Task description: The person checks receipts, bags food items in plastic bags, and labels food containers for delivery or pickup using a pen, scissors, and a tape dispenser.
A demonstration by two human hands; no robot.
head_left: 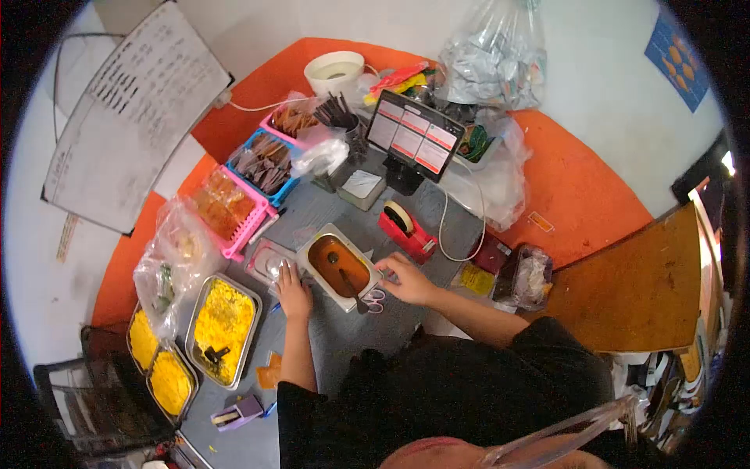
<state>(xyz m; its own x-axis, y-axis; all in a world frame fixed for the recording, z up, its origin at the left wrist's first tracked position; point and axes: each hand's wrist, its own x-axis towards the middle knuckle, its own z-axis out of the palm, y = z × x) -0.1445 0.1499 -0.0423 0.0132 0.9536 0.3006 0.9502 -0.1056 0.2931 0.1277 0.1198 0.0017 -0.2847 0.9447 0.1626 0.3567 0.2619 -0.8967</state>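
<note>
A rectangular metal pan (305, 252) of orange-brown sauce (348, 259) stands on the grey table in front of me, with a dark-handled ladle (349, 288) lying in it and its handle over the near rim. At the pan's right edge, my right hand (406, 280) has its bent fingers closed on the rim. To the left of the pan, my left hand (294, 294) lies with fingers stretched over clear plastic bags (264, 258) with a pinkish edge. Scissors with pale handles (376, 302) lie beside the pan, below my right hand.
A red tape dispenser (414, 238) and a tablet (414, 134) stand behind the pan. Pink (254, 234) and blue (287, 187) baskets of packets line the left. Trays of yellow food (256, 313) sit at the near left, by a purple tape dispenser (238, 414).
</note>
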